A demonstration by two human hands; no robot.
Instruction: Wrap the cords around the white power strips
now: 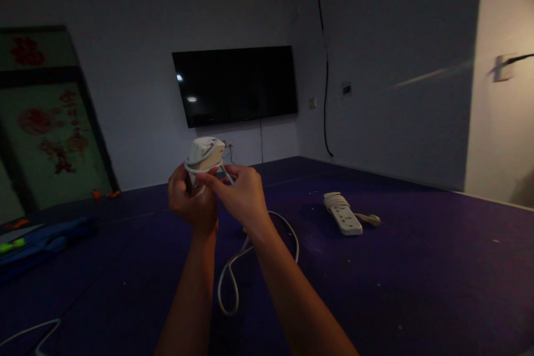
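My left hand (187,200) is closed around a white power strip (204,153), which it holds up in front of me. A white cord (196,167) is wound about the strip's body. Beside it, my right hand (240,186) pinches the cord close to the strip. The rest of the cord hangs down behind my right forearm and lies in a loop (229,289) on the purple surface. Further right lies a second white power strip (344,217) with its cord wrapped round one end and its plug (372,220) resting beside it.
A large black television (237,86) hangs on the far wall. Blue cloth (50,239) with a yellow-green item lies at the left, and a white cable (35,331) at the lower left. A black cable (326,78) hangs down the right wall. Small orange items (104,194) lie near the door.
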